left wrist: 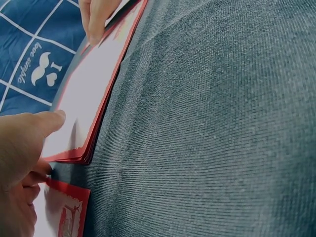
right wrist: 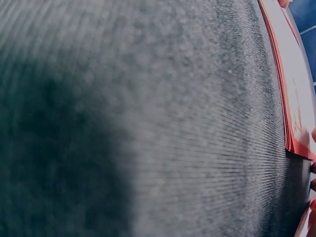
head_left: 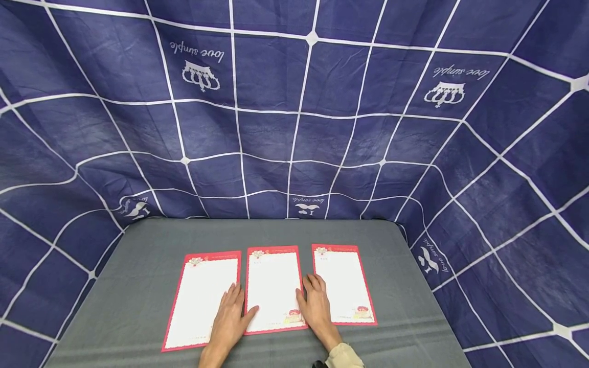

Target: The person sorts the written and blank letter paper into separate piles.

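Three red-bordered white paper sheets lie in a row: a left one, a middle one and a right one. In the left wrist view the middle one is the top of a stack of several sheets. My left hand lies with its fingers over the left sheet's right side, its thumb on the middle stack's left edge. My right hand is between the middle and right papers, its thumb at the stack's right edge and its fingers near the right sheet. Neither hand visibly grips anything.
Dark grey cloth covers the table under the papers. Behind it and along both sides hangs a blue curtain with white grid lines. A pale sleeve shows at my right wrist.
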Tool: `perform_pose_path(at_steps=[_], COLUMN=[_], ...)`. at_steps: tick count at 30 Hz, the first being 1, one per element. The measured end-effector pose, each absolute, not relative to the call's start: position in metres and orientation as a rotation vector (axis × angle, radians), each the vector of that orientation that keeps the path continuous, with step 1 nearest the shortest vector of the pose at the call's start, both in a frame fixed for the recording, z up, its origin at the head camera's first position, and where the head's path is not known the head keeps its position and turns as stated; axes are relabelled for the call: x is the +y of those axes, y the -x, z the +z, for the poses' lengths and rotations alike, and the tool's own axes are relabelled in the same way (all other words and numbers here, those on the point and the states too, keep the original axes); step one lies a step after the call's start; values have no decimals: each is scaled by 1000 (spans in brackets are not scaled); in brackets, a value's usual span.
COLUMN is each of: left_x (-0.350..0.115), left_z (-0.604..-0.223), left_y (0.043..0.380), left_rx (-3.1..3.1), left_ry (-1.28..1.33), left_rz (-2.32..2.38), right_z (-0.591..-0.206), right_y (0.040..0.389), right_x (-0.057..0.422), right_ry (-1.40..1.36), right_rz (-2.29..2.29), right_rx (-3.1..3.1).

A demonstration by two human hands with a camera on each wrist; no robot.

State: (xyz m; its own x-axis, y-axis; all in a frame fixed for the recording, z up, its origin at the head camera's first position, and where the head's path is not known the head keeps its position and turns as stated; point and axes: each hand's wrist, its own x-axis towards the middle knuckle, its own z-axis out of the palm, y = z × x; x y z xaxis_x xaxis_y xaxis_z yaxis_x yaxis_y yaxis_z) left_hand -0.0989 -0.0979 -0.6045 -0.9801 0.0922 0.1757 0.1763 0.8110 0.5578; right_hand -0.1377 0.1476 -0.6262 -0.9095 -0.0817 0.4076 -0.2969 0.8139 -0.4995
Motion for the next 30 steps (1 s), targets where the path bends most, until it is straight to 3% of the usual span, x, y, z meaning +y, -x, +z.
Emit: perform_pose_path(at_steps=[30], left_x=[-92], left_z=[-600], left_y=[91], left_rx=[-2839], left_ry=[262], left_rz=[-884], right_z=[-628], right_y=[133], right_x=[143], right_ry=[-333], right_rz=[687], right_rx=[-2622])
